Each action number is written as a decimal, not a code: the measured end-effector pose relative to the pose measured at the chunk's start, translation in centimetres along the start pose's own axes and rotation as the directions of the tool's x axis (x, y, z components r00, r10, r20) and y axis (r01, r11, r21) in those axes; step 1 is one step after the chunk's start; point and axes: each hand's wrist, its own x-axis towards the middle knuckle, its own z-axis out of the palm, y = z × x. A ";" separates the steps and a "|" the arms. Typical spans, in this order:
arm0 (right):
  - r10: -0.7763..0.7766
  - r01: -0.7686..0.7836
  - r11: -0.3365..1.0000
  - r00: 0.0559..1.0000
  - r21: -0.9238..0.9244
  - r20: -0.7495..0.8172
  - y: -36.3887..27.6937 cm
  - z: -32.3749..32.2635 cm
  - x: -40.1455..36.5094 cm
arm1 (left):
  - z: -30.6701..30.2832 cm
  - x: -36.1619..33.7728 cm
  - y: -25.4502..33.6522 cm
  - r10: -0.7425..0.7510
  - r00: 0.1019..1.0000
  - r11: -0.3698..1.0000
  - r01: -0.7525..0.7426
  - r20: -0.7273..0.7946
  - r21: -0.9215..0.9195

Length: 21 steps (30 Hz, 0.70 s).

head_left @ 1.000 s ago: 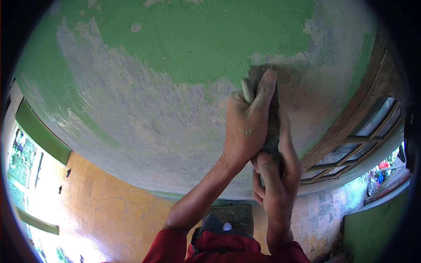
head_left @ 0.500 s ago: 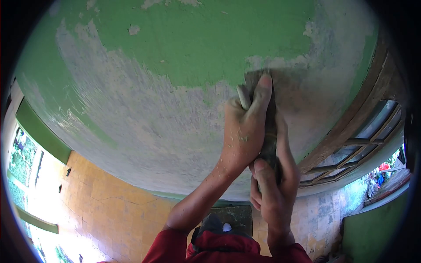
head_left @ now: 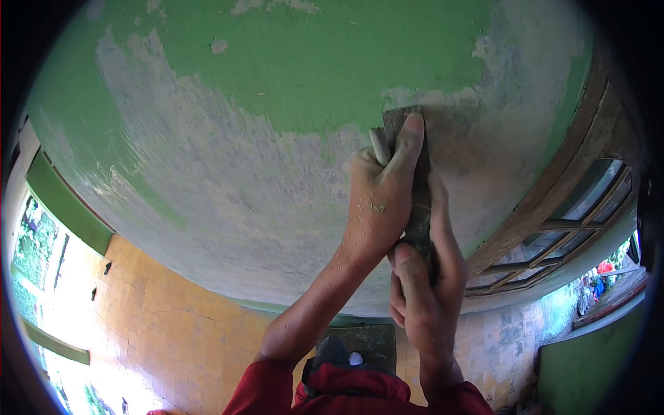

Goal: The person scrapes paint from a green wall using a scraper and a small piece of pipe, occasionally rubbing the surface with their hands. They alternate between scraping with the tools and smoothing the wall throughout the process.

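Observation:
A dark, flat scraper [head_left: 419, 220] lies against the wall [head_left: 263, 207], its broad end at the ragged edge of the green paint. My left hand [head_left: 380, 190] grips its upper part, the thumb pressed along the blade. A pale stick-like piece [head_left: 380, 146] pokes out of that same hand. Lower down, my right hand [head_left: 430, 283] is wrapped round the scraper's handle. Green paint flakes cling to my left hand and forearm. Bare grey-white patches surround the remaining green paint.
A wooden-framed window [head_left: 574, 225] is set in the wall at right. Below are yellowish floor tiles [head_left: 187, 297] and a dark mat or platform [head_left: 373, 342] under me. Low green walls [head_left: 69, 207] stand at left, a green panel [head_left: 581, 366] at lower right.
Both hands and the scraper have shifted slightly left and up in the view. The wall's patches have also moved a little in the picture. Both grips stay the same.

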 end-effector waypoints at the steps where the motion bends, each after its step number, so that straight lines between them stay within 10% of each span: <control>1: -0.001 0.001 1.000 1.000 0.003 0.001 -0.2 -0.1 0.1 | 0.3 0.3 0.5 0.033 0.999 0.999 -0.033 -0.007 0.007; 21: -0.025 0.025 0.998 1.000 -0.060 0.006 0.8 0.1 0.1 | 0.1 -0.1 -0.5 0.042 0.999 0.999 -0.041 -0.031 0.010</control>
